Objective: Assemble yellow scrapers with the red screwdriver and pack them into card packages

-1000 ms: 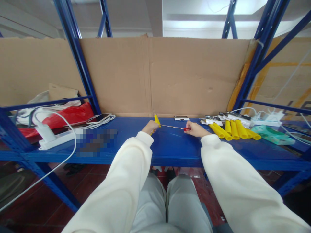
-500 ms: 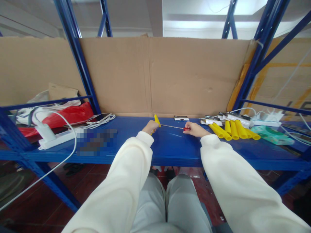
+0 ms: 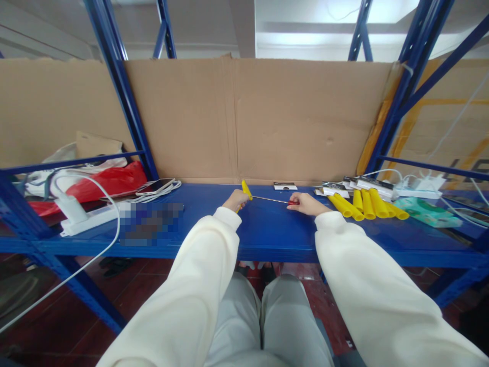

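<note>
My left hand is closed around a yellow tube-like piece, whose upper end sticks out above the fingers and a bit shows below. A screwdriver with a red handle is gripped in my right hand. Its thin metal shaft runs leftward to the side of the yellow piece, and its tip meets it close to my left fingers. Whether the tip goes into the piece cannot be made out. Both hands are over the middle of the blue shelf.
Several yellow tubes lie at the right, beside small black-and-white boxes and a green packet. One small box lies at the back. A white power strip and red bag are at the left. Cardboard stands behind.
Almost nothing differs. The right hand with the screwdriver and the left hand with the yellow piece keep nearly the same place.
</note>
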A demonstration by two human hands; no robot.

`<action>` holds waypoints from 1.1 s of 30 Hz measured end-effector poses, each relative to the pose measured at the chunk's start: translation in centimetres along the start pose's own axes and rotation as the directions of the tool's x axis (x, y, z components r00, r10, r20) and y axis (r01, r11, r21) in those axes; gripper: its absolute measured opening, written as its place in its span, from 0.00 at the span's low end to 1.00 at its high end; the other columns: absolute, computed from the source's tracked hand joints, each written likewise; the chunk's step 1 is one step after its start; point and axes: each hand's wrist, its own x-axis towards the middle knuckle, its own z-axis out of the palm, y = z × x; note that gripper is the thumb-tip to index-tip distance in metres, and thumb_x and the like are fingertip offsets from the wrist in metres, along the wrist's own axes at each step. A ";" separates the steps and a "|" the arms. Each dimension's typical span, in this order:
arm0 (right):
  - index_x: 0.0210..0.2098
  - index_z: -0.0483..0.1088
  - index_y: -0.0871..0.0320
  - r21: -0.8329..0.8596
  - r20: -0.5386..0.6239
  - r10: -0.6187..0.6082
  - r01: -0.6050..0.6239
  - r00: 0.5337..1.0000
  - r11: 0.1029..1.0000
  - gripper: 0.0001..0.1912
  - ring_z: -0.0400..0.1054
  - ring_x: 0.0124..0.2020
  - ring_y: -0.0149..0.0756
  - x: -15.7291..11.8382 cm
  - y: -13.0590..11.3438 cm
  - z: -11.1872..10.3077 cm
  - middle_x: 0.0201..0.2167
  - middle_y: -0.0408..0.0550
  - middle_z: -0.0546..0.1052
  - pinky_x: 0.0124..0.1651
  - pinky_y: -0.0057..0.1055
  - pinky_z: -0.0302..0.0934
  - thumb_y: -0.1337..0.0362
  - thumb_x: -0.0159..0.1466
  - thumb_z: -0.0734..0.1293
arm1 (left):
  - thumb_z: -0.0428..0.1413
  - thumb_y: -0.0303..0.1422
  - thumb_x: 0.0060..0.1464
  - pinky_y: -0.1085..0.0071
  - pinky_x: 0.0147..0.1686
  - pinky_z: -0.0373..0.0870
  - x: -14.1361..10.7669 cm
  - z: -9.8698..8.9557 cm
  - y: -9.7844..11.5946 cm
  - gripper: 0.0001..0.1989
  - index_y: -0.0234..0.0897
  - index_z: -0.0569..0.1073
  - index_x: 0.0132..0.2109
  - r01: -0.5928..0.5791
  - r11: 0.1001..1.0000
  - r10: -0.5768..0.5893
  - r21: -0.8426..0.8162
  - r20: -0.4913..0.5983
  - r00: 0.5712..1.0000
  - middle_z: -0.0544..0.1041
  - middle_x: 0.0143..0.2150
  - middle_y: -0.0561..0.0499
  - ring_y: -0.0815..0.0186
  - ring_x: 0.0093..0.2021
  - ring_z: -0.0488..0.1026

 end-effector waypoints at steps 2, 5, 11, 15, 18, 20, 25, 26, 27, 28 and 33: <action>0.31 0.66 0.54 0.019 -0.010 0.011 -0.011 1.000 1.000 0.09 0.70 0.29 0.35 0.0 0.1 0.1 0.27 0.43 0.77 0.34 0.28 0.61 0.62 0.57 0.72 | 0.57 0.21 0.56 0.75 0.19 0.56 -0.1 0.0 0.1 0.04 0.32 0.73 0.33 0.001 1.000 -0.001 0.001 -0.001 1.000 0.62 0.16 0.59 0.73 0.15 0.58; 0.28 0.64 0.54 -0.003 -0.011 0.009 -0.010 1.000 1.000 0.11 0.69 0.29 0.34 0.0 0.1 0.1 0.27 0.42 0.76 0.34 0.28 0.60 0.62 0.57 0.72 | 0.56 0.20 0.56 0.76 0.19 0.54 -0.3 0.0 0.1 0.06 0.32 0.73 0.32 0.000 1.000 0.000 0.002 -0.005 1.000 0.61 0.15 0.59 0.73 0.15 0.58; 0.28 0.68 0.55 -0.058 0.009 0.001 0.000 1.000 0.998 0.09 0.70 0.29 0.36 -0.1 0.1 0.0 0.26 0.45 0.76 0.34 0.29 0.60 0.60 0.63 0.68 | 0.57 0.21 0.56 0.75 0.20 0.56 -0.1 0.0 0.0 0.07 0.32 0.72 0.30 0.000 1.000 0.000 -0.003 -0.010 1.000 0.62 0.15 0.58 0.73 0.16 0.59; 0.30 0.70 0.55 -0.069 0.025 0.020 -0.018 1.000 0.997 0.09 0.71 0.30 0.37 -0.1 0.0 0.1 0.27 0.47 0.77 0.35 0.30 0.61 0.59 0.65 0.66 | 0.58 0.22 0.56 0.74 0.20 0.56 0.1 0.0 0.0 0.07 0.32 0.72 0.30 0.007 1.000 -0.007 -0.001 -0.014 1.000 0.62 0.16 0.58 0.72 0.16 0.60; 0.32 0.69 0.55 -0.050 0.018 0.046 -0.045 0.999 0.998 0.06 0.72 0.32 0.38 -0.1 -0.2 0.1 0.30 0.47 0.78 0.36 0.30 0.62 0.59 0.64 0.67 | 0.58 0.22 0.56 0.74 0.21 0.57 0.2 0.0 -0.1 0.05 0.32 0.74 0.32 0.003 1.000 -0.003 0.000 -0.010 1.000 0.63 0.16 0.58 0.72 0.16 0.60; 0.34 0.68 0.54 -0.036 0.010 0.068 -0.067 0.998 0.997 0.07 0.72 0.33 0.37 -0.2 -0.3 0.1 0.32 0.46 0.79 0.35 0.30 0.61 0.60 0.61 0.70 | 0.58 0.22 0.56 0.75 0.20 0.57 0.2 0.0 0.0 0.05 0.32 0.74 0.32 0.002 1.000 -0.002 0.005 -0.009 1.000 0.63 0.16 0.57 0.72 0.16 0.60; 0.32 0.64 0.53 -0.050 0.005 0.077 -0.077 0.997 0.996 0.10 0.70 0.30 0.35 -0.3 -0.5 0.0 0.29 0.43 0.77 0.33 0.29 0.59 0.61 0.60 0.71 | 0.57 0.21 0.56 0.76 0.19 0.55 0.0 0.1 0.1 0.06 0.32 0.72 0.31 0.003 1.000 -0.003 0.020 -0.015 1.000 0.62 0.16 0.58 0.73 0.16 0.59; 0.32 0.64 0.53 -0.057 0.007 0.074 -0.074 0.997 0.996 0.10 0.70 0.30 0.35 -0.3 -0.5 0.0 0.29 0.43 0.77 0.33 0.29 0.59 0.61 0.60 0.71 | 0.57 0.20 0.56 0.76 0.19 0.55 -0.1 0.1 0.1 0.07 0.32 0.72 0.31 0.001 1.000 -0.001 0.020 -0.016 1.000 0.62 0.16 0.58 0.73 0.16 0.59; 0.31 0.64 0.54 -0.064 0.009 0.071 -0.070 0.997 0.996 0.10 0.70 0.30 0.36 -0.3 -0.5 0.0 0.29 0.44 0.76 0.34 0.29 0.59 0.61 0.61 0.70 | 0.56 0.20 0.56 0.76 0.19 0.54 -0.1 0.1 0.1 0.07 0.32 0.72 0.31 -0.001 1.000 0.001 0.018 -0.016 1.000 0.61 0.16 0.58 0.73 0.16 0.59; 0.30 0.64 0.54 -0.070 0.013 0.067 -0.066 0.998 0.995 0.09 0.70 0.31 0.36 -0.3 -0.5 0.0 0.29 0.44 0.76 0.34 0.29 0.59 0.61 0.61 0.70 | 0.55 0.19 0.56 0.76 0.18 0.54 -0.2 0.1 0.1 0.08 0.32 0.71 0.30 -0.002 1.000 0.002 0.017 -0.016 1.000 0.61 0.16 0.58 0.74 0.16 0.59; 0.29 0.68 0.54 -0.101 0.040 0.057 -0.053 0.998 0.993 0.08 0.71 0.32 0.37 -0.3 -0.6 -0.1 0.29 0.47 0.78 0.36 0.30 0.60 0.61 0.65 0.66 | 0.56 0.20 0.55 0.76 0.19 0.55 -0.1 0.1 0.0 0.07 0.32 0.72 0.31 0.000 1.000 0.001 0.011 -0.021 1.000 0.62 0.16 0.58 0.73 0.16 0.59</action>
